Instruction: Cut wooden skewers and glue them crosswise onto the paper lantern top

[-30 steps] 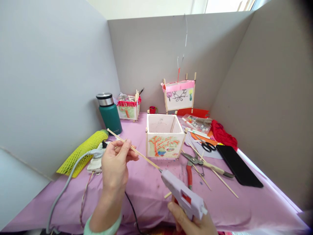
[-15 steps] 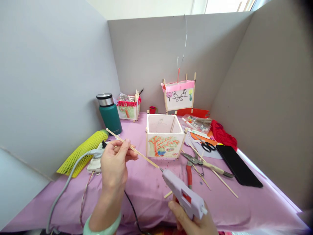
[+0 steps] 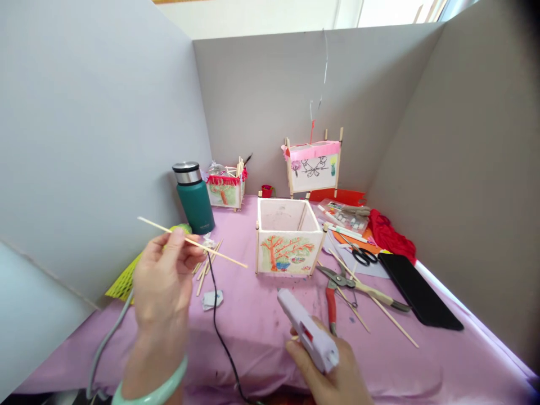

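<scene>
My left hand (image 3: pixel 166 273) pinches a thin wooden stick (image 3: pixel 219 257) near its middle, holding it up over the table, its right end slanting down. A pale purple glue gun (image 3: pixel 306 329) is gripped in my right hand (image 3: pixel 324 365), its front pointing up and left, apart from the stick. Between and beyond both hands stands a white open-topped box lantern (image 3: pixel 287 253) with a drawn orange tree on its front and wooden sticks along its corners. More loose sticks (image 3: pixel 206 270) lie behind my left hand, beside a small pale piece (image 3: pixel 212 300).
Pruning shears (image 3: pixel 331 304), scissors (image 3: pixel 365 256) and a black phone (image 3: pixel 419 289) lie on the right. At the back are a teal bottle (image 3: pixel 194 202), a decorated box with sticks (image 3: pixel 225 194) and a hanging lantern (image 3: pixel 315 169). A black cable (image 3: pixel 217 332) crosses the front.
My left hand has moved left with the stick, whose end has come away from the glue gun's nozzle. The glue gun has shifted slightly left and down. The view has shifted a little.
</scene>
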The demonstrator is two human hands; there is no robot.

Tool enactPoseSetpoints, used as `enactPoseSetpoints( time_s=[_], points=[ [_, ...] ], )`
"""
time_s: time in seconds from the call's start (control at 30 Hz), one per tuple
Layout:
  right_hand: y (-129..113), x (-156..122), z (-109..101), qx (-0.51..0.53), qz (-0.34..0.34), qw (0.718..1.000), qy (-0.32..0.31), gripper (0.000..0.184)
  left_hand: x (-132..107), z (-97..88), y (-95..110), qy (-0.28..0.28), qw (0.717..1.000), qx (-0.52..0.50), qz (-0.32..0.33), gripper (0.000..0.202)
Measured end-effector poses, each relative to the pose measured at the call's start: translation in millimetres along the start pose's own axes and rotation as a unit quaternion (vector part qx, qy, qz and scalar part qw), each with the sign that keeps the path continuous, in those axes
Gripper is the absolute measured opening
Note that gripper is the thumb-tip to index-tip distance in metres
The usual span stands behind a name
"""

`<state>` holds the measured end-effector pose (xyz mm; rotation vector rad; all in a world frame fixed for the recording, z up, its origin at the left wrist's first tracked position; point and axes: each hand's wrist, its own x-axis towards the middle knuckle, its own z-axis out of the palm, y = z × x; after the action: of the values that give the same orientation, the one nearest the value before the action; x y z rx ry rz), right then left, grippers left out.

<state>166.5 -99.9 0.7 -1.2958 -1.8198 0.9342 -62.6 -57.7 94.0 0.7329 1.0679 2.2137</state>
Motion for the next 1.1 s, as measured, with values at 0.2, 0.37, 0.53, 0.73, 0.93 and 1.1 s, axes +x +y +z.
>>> enactPoseSetpoints(
  time_s=[0.2,0.37,0.53,0.73,0.93,1.1],
  points=[
    [-42.8,29.9,15.1,0.064,0.005,0.991,-0.119,0.046,8.8,-27.9,41.9,0.096,0.994,0.025,0.051,0.006],
    [-76.4,97.9,66.8,-0.014,-0.065,0.991,-0.118,0.041,13.7,-44.6,56.4,0.101,0.992,0.034,0.070,0.005],
    [-87.3,164.1,112.4,-0.175,0.004,0.983,-0.054,0.043,25.4,-34.8,49.6,0.048,0.994,0.094,0.020,0.010],
    [-79.7,142.3,110.3,-0.269,-0.105,0.955,-0.071,0.039,47.9,12.5,38.5,-0.149,0.981,0.122,-0.015,0.014],
    [-63.0,90.6,16.5,-0.298,-0.312,0.878,-0.206,0.025,79.4,93.2,20.7,-0.281,0.957,0.054,0.045,0.009],
    [-48.3,101.5,-84.9,-0.197,-0.321,0.926,-0.012,0.020,99.2,145.2,-16.3,-0.380,0.919,0.100,-0.032,0.012]
  ],
)
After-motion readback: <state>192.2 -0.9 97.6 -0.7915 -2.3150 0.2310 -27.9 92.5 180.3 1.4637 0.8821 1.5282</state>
